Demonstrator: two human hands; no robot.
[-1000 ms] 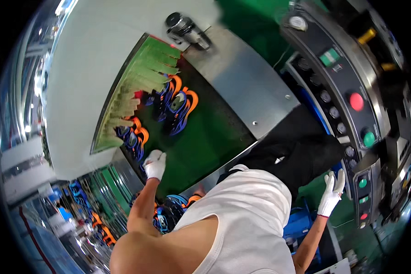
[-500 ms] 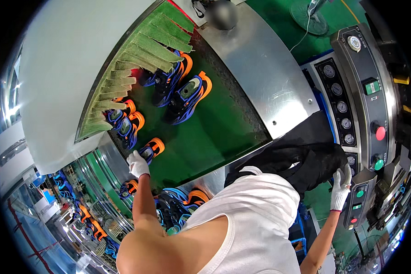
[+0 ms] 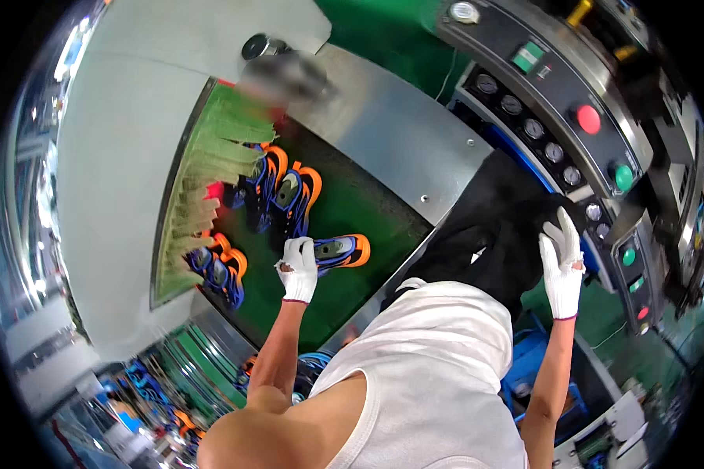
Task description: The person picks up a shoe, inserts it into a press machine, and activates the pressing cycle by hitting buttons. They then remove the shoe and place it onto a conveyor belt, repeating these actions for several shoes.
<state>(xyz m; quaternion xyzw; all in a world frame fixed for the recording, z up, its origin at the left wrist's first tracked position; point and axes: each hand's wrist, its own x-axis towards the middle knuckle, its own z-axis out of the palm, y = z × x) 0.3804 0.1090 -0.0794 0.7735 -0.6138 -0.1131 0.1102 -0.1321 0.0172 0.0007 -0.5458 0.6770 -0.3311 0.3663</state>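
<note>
My left hand point(image 3: 297, 271), in a white knit glove, is closed on one end of a sneaker point(image 3: 339, 250) with an orange heel. This sneaker lies across a green conveyor belt point(image 3: 375, 215), its orange end pointing right. Just beyond it, dark sneakers point(image 3: 293, 202) with blue and orange soles stand by the green strip curtain point(image 3: 199, 184). More of the same sneakers point(image 3: 225, 280) sit at the belt's left edge. My right hand point(image 3: 561, 266), also gloved, is raised at the right with its fingers apart and nothing in it, near the machine's control panel.
A grey machine housing point(image 3: 117, 156) rises at the left above the curtain. Metal plating point(image 3: 399, 117) borders the belt's far right side. At the right, a control panel point(image 3: 555, 90) carries gauges and red and green buttons. Several shoes stand on a rack point(image 3: 188, 422) at the lower left.
My left hand has moved right from the belt's left edge, bringing the sneaker with it and turning it. My right hand has risen beside the panel. The whole view has shifted.
</note>
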